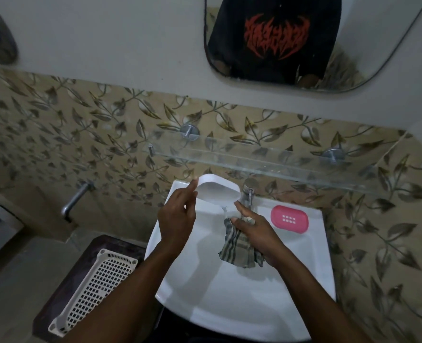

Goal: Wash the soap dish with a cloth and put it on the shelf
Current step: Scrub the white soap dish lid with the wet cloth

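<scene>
My left hand (177, 216) holds a white soap dish (217, 190) by its left end, tilted over the back of the white sink (229, 293). Water trickles from the dish's lower right corner into the basin. Just to the right, my right hand (254, 233) grips a striped grey-green cloth (237, 248) that hangs down into the basin below the dish. A glass shelf (266, 164) on two metal mounts runs along the wall above the sink, with nothing on it.
A pink perforated soap dish insert (289, 219) lies on the sink's right rim. The sink tap (248, 194) stands behind the dish. A second tap (75, 199) juts from the wall at left. A white plastic basket (93, 290) sits on a dark stool. A mirror (304, 40) hangs above.
</scene>
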